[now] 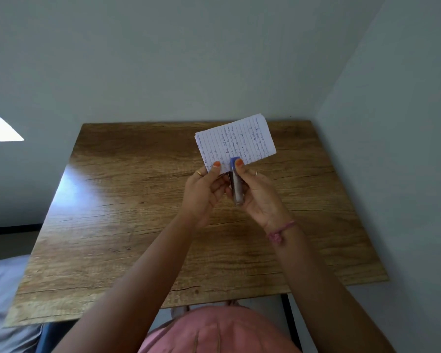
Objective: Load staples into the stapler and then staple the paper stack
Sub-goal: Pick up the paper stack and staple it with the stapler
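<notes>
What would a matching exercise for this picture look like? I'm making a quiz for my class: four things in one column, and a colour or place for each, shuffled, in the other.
Things:
1. stapler
2. paper stack
3. wristband
4. table

Colour or place:
A. pink, on the right wrist
B. wood grain, under both hands
C. blue tip, held in the right hand
D. lined and handwritten, pinched at its near edge by the left hand

Pairs: 1-C, 2-D, 3-A, 4-B
</notes>
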